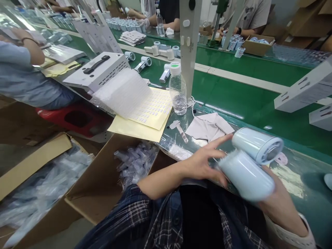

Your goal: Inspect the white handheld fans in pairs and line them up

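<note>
My right hand [279,199] is wrapped round a light-blue cylinder [247,178], blurred by motion, and most of its fingers are hidden behind it. Directly above is a second light-blue cylinder [255,143] with a ring-shaped end facing right. The two overlap in view, and I cannot tell whether they are joined. My left hand [207,162] is at their left side with thumb and fingers spread. Its index fingertip reaches the edge of the upper cylinder; contact is unclear. A crumpled pale cloth [209,126] lies just beyond the left hand.
A water bottle [178,91] stands beside a grey post [189,45]. Left of it are yellow sticker sheets [140,129], bubble wrap [124,91] and a white metal box [95,71]. Cartons of clear plastic pieces [136,160] sit below. Co-workers sit along the green belt [233,90].
</note>
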A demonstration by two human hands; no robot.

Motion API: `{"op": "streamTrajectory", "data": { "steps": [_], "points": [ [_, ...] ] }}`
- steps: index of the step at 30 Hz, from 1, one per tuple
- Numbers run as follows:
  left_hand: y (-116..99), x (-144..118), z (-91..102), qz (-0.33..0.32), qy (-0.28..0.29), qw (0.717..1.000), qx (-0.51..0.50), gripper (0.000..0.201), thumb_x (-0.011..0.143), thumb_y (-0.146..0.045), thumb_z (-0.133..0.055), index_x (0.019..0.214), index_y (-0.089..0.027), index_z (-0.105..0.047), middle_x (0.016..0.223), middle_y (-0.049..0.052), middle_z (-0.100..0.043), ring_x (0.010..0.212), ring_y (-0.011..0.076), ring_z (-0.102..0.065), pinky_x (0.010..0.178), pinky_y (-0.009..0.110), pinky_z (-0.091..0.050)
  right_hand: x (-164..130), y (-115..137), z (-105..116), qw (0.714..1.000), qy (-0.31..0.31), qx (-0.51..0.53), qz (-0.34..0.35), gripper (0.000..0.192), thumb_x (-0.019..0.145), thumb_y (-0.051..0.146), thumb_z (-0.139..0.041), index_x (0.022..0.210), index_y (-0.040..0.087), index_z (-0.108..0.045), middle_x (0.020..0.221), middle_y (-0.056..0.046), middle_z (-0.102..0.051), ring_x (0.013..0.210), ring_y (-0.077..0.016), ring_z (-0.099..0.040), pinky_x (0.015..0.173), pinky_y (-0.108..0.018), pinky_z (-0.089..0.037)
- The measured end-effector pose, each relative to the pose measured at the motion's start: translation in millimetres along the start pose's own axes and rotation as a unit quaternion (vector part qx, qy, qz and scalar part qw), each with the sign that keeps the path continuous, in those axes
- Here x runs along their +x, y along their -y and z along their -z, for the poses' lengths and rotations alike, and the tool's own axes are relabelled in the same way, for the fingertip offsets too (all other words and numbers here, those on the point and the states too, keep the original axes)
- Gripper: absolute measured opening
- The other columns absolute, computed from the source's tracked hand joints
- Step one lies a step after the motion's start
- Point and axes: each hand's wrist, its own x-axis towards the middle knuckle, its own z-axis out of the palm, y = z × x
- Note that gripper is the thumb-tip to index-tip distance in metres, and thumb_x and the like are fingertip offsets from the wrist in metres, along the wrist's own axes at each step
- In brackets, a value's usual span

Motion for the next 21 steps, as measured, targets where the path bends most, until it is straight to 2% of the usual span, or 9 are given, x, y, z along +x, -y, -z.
{"op": "streamTrajectory", "data": {
  "steps": [3,4,6,8,10,15,18,21],
  "points": [
    [10.8,5.3,-5.1,0.095,-0.103,0.978,-0.153,0.072,0.073,-0.086,-0.073,0.098,-0.019,-0.068,0.101,0.012,-0.071,0.095,0.0288,-0.07,0.092,0.049,-0.057,2.4,6.6,0.6,0.995,-0.053,0.085,-0.013,0.05,0.078,0.039,-0.093,0.121,0.032,-0.069,0.104,-0.005,-0.074,0.088,-0.0242,-0.073,0.078,-0.038,-0.065],
    [11.6,4.7,-8.1,0.122,-0.111,0.965,-0.203,0.074,0.075,-0.088,-0.07,0.101,-0.019,-0.065,0.096,0.009,-0.069,0.087,0.025,-0.069,0.085,0.046,-0.059,4.4,8.8,-2.5,0.991,-0.066,0.118,-0.022,0.049,0.076,0.039,-0.094,0.118,0.031,-0.069,0.102,-0.004,-0.073,0.087,-0.022,-0.072,0.078,-0.036,-0.064],
    [8.3,0.8,-14.3,0.145,-0.086,0.95,-0.263,0.068,0.075,-0.077,-0.081,0.107,-0.02,-0.059,0.097,0.005,-0.067,0.083,0.0201,-0.068,0.081,0.039,-0.059,8.2,11.1,-10.1,0.981,-0.072,0.175,-0.042,0.045,0.075,0.041,-0.094,0.11,0.028,-0.07,0.104,-0.004,-0.072,0.088,-0.0195,-0.07,0.077,-0.032,-0.062],
    [2.1,-4.3,-18.5,0.133,-0.053,0.953,-0.266,0.059,0.075,-0.051,-0.092,0.11,-0.022,-0.055,0.1,0.002,-0.066,0.083,0.0163,-0.068,0.077,0.032,-0.058,10.1,10.3,-16.3,0.972,-0.062,0.22,-0.054,0.04,0.078,0.044,-0.091,0.107,0.025,-0.071,0.105,-0.004,-0.072,0.087,-0.0181,-0.069,0.076,-0.03,-0.06],
    [-2.4,-7.9,-20.4,0.109,-0.04,0.965,-0.237,0.055,0.076,-0.034,-0.092,0.112,-0.023,-0.053,0.1,0.0,-0.065,0.081,0.0137,-0.068,0.073,0.028,-0.057,9.1,8.2,-19.4,0.965,-0.055,0.25,-0.05,0.036,0.081,0.046,-0.088,0.105,0.024,-0.072,0.1,-0.003,-0.072,0.081,-0.0161,-0.067,0.071,-0.028,-0.058],
    [-0.5,-7.0,-21.6,0.102,-0.041,0.974,-0.2,0.059,0.08,-0.036,-0.086,0.123,-0.023,-0.049,0.099,-0.001,-0.062,0.075,0.0138,-0.067,0.068,0.029,-0.056,1.9,4.5,-18.0,0.962,-0.037,0.268,-0.041,0.033,0.083,0.044,-0.085,0.102,0.022,-0.071,0.097,-0.004,-0.07,0.073,-0.0158,-0.066,0.063,-0.029,-0.057],
    [1.0,-4.7,-22.0,0.099,-0.057,0.976,-0.184,0.056,0.077,-0.034,-0.086,0.118,-0.023,-0.05,0.095,-0.002,-0.061,0.072,0.0129,-0.065,0.064,0.027,-0.053,-0.1,4.6,-16.5,0.965,-0.028,0.26,-0.03,0.031,0.086,0.043,-0.082,0.104,0.022,-0.069,0.097,-0.004,-0.069,0.07,-0.0161,-0.064,0.058,-0.029,-0.057],
    [0.4,-4.5,-22.0,0.108,-0.042,0.977,-0.181,0.056,0.079,-0.033,-0.084,0.122,-0.023,-0.05,0.098,-0.001,-0.061,0.075,0.0142,-0.067,0.067,0.029,-0.054,-0.2,6.0,-15.6,0.967,-0.02,0.25,-0.039,0.032,0.087,0.044,-0.079,0.105,0.022,-0.066,0.099,-0.005,-0.068,0.07,-0.0166,-0.063,0.061,-0.031,-0.058]
  ]
}}
